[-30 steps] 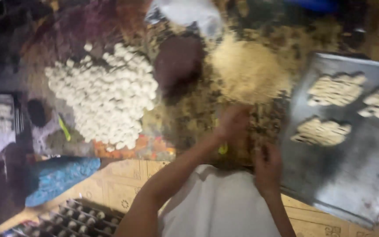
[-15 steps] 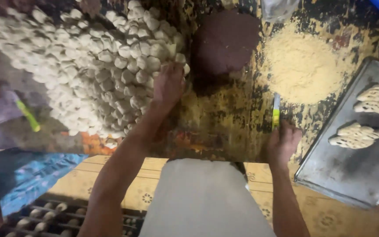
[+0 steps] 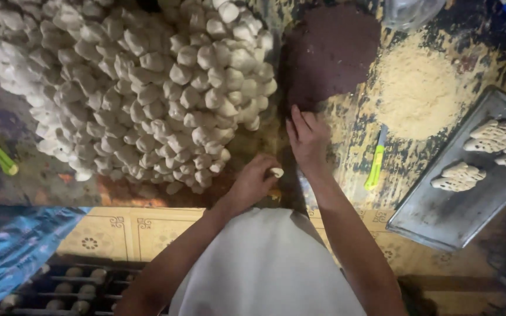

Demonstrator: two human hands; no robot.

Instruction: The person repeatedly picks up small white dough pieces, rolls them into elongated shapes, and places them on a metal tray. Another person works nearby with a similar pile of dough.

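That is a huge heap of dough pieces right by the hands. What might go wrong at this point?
The left hand holds one small dough piece right beside the dough heap; a bump could send loose edge pieces rolling off. The right hand rests against the dark brown paste, so it may smear onto pale dough. The green-handled knife lies close to the right forearm and could be knocked.

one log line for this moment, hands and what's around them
left hand: holds small dough piece | right hand: flat at edge of dark paste mound | near: dough pile, metal tray, green knife
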